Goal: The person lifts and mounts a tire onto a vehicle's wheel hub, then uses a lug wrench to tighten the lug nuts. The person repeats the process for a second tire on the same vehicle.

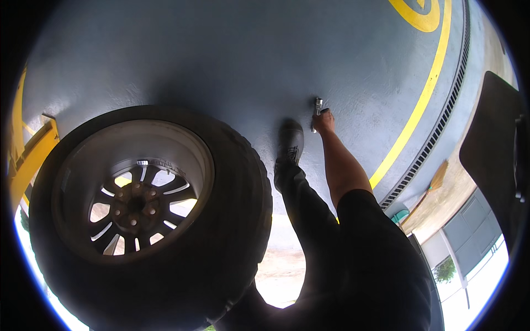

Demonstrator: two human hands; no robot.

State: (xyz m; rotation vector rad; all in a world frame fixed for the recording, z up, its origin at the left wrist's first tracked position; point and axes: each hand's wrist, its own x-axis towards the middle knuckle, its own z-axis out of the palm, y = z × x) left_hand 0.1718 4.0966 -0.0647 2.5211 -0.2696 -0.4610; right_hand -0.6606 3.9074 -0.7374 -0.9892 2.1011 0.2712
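My right hand (326,120) is closed around a short silver metal tool (318,103) with a rounded head. The arm reaches down and forward, and the tool is low, close to the grey floor; whether it touches the floor I cannot tell. A large wheel fills the left side: a thick black tyre (234,182) on a dark spoked rim (132,205) with several holes around its hub. The tyre is close to my body and seems to stand upright or tilted. My left hand does not show.
My black shoe (290,142) stands just left of the tool. A yellow metal frame (34,151) is at the far left, beyond the tyre. On the right run a yellow floor line (417,116) and a drain grate (441,124). A broom (438,179) lies farther right.
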